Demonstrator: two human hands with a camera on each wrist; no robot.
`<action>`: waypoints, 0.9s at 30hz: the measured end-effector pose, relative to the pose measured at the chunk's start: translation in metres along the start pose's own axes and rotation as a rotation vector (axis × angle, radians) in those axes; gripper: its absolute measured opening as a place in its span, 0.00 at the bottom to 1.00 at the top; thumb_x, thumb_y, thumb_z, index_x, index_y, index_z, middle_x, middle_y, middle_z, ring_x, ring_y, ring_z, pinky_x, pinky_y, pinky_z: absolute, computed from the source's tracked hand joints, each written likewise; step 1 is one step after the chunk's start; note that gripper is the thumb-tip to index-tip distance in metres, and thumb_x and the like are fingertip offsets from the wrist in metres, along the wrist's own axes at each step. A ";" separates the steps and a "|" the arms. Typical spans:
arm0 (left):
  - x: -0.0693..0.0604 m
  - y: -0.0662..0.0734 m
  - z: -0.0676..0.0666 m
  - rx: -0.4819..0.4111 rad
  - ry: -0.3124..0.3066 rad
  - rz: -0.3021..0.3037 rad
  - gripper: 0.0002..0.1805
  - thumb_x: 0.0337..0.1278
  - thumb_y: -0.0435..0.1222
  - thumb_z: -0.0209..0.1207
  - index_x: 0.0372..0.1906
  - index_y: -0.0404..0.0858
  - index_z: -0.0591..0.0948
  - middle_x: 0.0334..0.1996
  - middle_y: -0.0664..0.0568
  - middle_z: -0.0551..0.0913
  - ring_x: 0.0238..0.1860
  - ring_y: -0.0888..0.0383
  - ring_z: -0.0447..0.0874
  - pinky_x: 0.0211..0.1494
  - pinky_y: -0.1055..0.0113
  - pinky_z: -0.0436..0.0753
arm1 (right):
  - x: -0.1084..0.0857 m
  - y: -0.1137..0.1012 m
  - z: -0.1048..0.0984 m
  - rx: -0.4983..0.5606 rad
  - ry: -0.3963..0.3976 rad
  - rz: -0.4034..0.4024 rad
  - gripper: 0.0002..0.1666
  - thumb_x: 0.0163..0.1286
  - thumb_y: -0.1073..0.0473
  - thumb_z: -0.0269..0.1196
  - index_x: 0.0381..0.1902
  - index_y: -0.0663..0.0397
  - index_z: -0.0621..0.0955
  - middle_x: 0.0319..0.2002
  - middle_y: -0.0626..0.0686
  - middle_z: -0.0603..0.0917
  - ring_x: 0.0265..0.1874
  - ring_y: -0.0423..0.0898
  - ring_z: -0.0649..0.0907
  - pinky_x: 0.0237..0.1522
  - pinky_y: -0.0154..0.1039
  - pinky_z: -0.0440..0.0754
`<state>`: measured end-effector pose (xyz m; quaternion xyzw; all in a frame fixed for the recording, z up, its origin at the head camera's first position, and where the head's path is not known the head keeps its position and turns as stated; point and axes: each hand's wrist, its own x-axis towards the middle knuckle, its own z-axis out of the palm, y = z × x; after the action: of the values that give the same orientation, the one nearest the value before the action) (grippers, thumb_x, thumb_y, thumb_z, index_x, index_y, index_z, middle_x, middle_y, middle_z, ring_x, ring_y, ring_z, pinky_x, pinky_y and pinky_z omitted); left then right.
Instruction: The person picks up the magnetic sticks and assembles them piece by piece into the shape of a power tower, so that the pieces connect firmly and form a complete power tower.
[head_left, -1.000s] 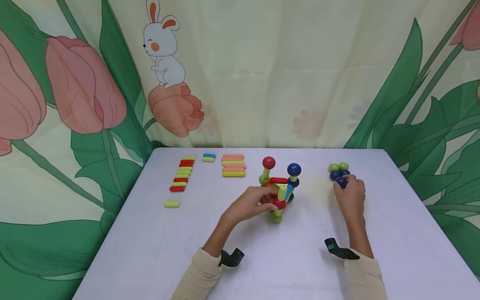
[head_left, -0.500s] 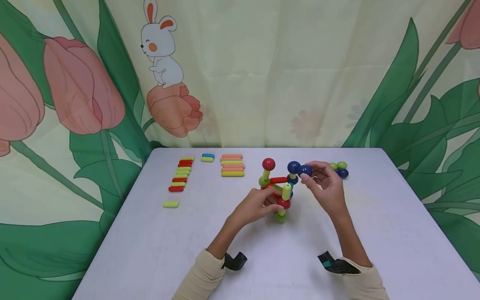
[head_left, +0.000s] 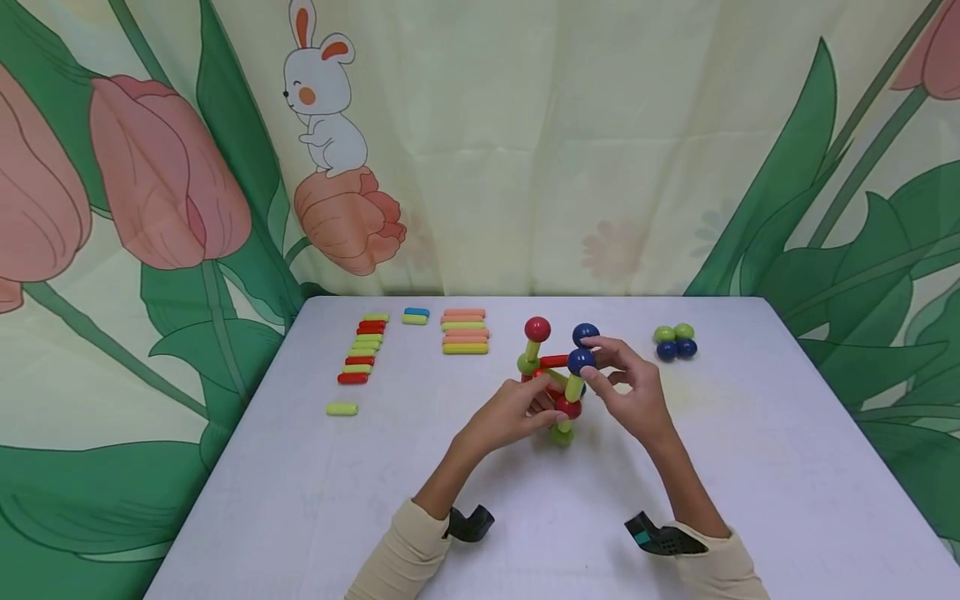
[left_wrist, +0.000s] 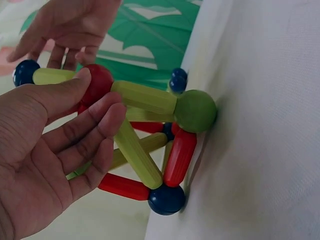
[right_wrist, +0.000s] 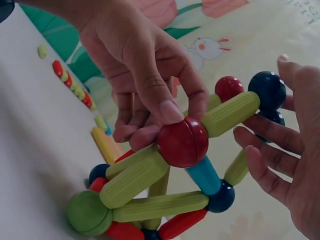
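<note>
Your left hand (head_left: 517,411) pinched the red ball (right_wrist: 184,142) on the near side of the frame (head_left: 553,361), which stood on the table (head_left: 562,550); your right hand (head_left: 632,393) pinched a blue ball (head_left: 581,362), now seated on the frame's near post (head_left: 573,387), though moments earlier held clear of it. Three visible posts were capped; four loose balls (head_left: 666,351) right of the frame and rods (head_left: 465,336) left of it remained unused.

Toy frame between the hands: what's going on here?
A person's left hand pinches a red ball on the ball-and-rod frame. The right hand is at a blue ball on the end of the yellow-green rod rising from that red ball; whether it grips or only touches the ball is hard to tell. In the head view, two loose green balls and two loose blue balls lie to the right, with loose rods grouped to the left.
</note>
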<state>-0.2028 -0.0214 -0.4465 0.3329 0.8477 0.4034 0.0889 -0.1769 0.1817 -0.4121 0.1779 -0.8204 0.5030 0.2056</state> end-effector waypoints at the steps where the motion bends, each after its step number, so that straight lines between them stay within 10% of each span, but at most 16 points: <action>1: 0.000 0.000 0.000 0.000 -0.003 0.000 0.20 0.60 0.42 0.64 0.55 0.44 0.75 0.44 0.52 0.87 0.39 0.68 0.84 0.43 0.80 0.81 | 0.000 -0.003 -0.001 -0.006 -0.006 -0.010 0.23 0.63 0.73 0.63 0.57 0.59 0.79 0.43 0.62 0.87 0.38 0.25 0.79 0.32 0.26 0.80; 18: -0.001 -0.020 -0.018 -0.121 -0.068 0.072 0.21 0.62 0.43 0.63 0.58 0.45 0.75 0.44 0.55 0.86 0.42 0.67 0.83 0.47 0.73 0.82 | 0.005 0.020 0.006 0.045 -0.001 -0.055 0.24 0.72 0.72 0.53 0.64 0.56 0.76 0.50 0.62 0.85 0.44 0.24 0.80 0.25 0.32 0.81; 22: -0.007 -0.043 -0.042 -0.201 0.117 -0.022 0.12 0.65 0.42 0.60 0.49 0.42 0.80 0.39 0.52 0.85 0.39 0.61 0.84 0.48 0.68 0.83 | 0.001 0.026 0.007 0.011 0.049 -0.087 0.24 0.71 0.70 0.55 0.63 0.51 0.77 0.46 0.58 0.88 0.38 0.29 0.83 0.26 0.29 0.81; 27: -0.012 -0.083 -0.062 -0.044 0.396 -0.305 0.08 0.67 0.40 0.58 0.44 0.40 0.80 0.39 0.51 0.84 0.43 0.57 0.82 0.48 0.63 0.82 | -0.004 0.035 0.009 0.023 0.215 -0.073 0.16 0.72 0.71 0.54 0.55 0.59 0.80 0.31 0.59 0.86 0.21 0.39 0.82 0.25 0.25 0.78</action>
<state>-0.2603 -0.1057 -0.4688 0.1135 0.8800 0.4611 -0.0120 -0.1926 0.1891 -0.4442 0.1551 -0.7807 0.5209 0.3084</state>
